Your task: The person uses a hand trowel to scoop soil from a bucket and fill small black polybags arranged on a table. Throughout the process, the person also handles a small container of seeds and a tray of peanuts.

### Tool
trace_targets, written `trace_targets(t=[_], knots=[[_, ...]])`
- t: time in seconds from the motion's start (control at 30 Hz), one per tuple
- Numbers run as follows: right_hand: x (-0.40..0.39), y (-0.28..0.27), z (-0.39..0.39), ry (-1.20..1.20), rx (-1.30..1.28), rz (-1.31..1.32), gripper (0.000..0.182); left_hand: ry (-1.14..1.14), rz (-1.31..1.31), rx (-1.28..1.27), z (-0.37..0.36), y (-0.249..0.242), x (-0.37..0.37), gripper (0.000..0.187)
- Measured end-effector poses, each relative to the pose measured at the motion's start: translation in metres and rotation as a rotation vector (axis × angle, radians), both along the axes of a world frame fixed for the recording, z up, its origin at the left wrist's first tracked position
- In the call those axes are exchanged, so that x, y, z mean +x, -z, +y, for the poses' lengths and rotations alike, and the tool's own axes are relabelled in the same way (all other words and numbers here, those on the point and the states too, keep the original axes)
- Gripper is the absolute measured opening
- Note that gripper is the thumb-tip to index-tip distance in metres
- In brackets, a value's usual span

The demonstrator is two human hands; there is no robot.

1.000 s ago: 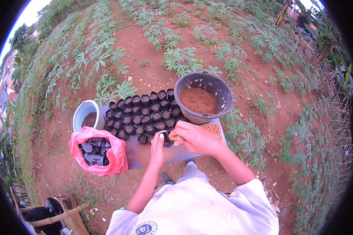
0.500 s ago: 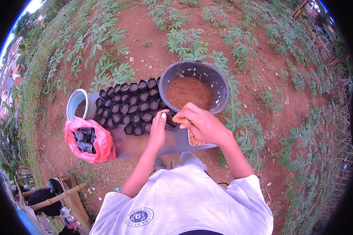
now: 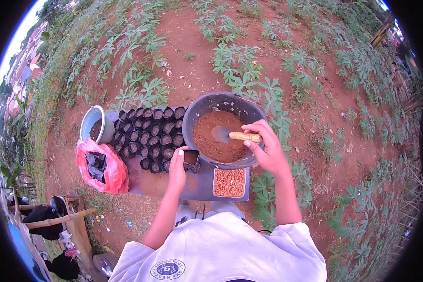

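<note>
My right hand [image 3: 267, 149] is closed around the wooden handle of a small trowel [image 3: 242, 136]. The trowel's metal blade rests on or in the reddish-brown soil [image 3: 209, 123] inside a big dark bucket [image 3: 191, 113]. Left of the bucket's near side, my left hand [image 3: 177, 170] grips the edge of a black planting bag [image 3: 191, 158], whose mouth faces up with brown soil visible inside. Several rows of soil-filled black planting bags [image 3: 153, 128] stand just beyond my left hand. A square tub of pale tan seeds or kernels [image 3: 229, 182] sits below the bucket.
A grey table [image 3: 141, 181] carries these things. At its left end are a pale blue pail [image 3: 109, 129] with dark soil and a pink plastic bag [image 3: 117, 176] holding black bags. Leafy plants [image 3: 239, 70] grow in red ground beyond. A bamboo frame [image 3: 63, 218] stands lower left.
My right hand has carried the trowel from above the planting bag to the soil in the bucket. The seed tub is now uncovered. My left hand stays at the bag; the view has shifted.
</note>
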State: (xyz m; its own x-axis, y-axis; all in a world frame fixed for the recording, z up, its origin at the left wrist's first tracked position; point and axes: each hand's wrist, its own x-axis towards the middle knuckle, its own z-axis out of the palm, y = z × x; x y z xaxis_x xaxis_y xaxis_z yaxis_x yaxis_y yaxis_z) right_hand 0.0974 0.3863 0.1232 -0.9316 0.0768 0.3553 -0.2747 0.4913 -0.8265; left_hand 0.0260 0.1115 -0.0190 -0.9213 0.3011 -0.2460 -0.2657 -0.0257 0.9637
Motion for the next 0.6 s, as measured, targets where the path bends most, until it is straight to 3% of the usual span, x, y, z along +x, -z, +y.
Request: trace_targets(t=[0.3,0.6], knots=[[-0.059,0.112,0.032,-0.103,0.209,-0.235,0.039,-0.071,0.037,-0.024,0.01,-0.005,0.009,0.042],[-0.08,0.125,0.042,-0.131,0.397,-0.279,0.027,-0.1,0.076,-0.008,0.0,-0.01,-0.004,0.041]])
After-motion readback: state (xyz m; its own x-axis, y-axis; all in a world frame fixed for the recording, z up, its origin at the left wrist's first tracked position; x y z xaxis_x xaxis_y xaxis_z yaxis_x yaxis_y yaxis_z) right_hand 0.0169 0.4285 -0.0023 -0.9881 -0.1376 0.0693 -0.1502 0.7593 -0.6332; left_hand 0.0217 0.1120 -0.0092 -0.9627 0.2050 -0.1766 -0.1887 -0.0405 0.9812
